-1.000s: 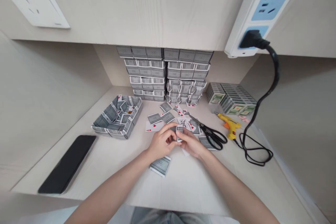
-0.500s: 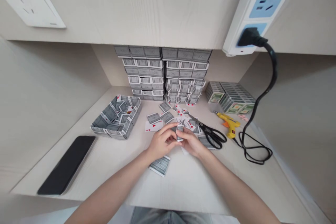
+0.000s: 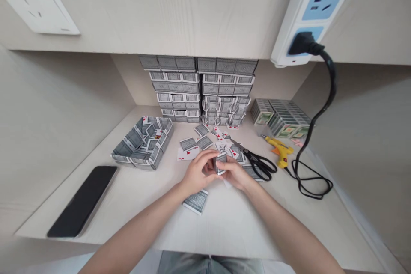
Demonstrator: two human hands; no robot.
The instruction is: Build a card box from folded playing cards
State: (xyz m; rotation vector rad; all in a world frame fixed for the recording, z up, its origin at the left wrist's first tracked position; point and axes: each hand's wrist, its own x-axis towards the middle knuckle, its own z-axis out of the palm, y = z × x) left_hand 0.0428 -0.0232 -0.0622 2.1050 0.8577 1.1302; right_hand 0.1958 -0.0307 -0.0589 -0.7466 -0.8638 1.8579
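Observation:
Between both hands is a folded playing card (image 3: pixel 221 163) with a grey patterned back. My left hand (image 3: pixel 199 172) grips its left side, fingers on top and thumb below. From the right, my right hand (image 3: pixel 236 173) presses its thumb against the card's face toward me. A grey-backed card piece (image 3: pixel 196 202) lies on the table just below my left wrist. Beyond my hands, loose cards (image 3: pixel 204 142) are scattered, among them an ace of hearts (image 3: pixel 186 154). Black-handled scissors (image 3: pixel 257 163) rest on cards close to my right hand.
Left stands an open box made of folded cards (image 3: pixel 154 158), with card pieces inside. A black phone (image 3: pixel 81 202) lies at front left. Stacked card boxes (image 3: pixel 175 90) fill the back. A yellow glue gun (image 3: pixel 280 150), its cord, and packed card decks (image 3: pixel 284 115) are at right.
The folded card has turned slightly between my hands, showing more of its patterned back. My fingers have shifted a little; the surroundings look the same.

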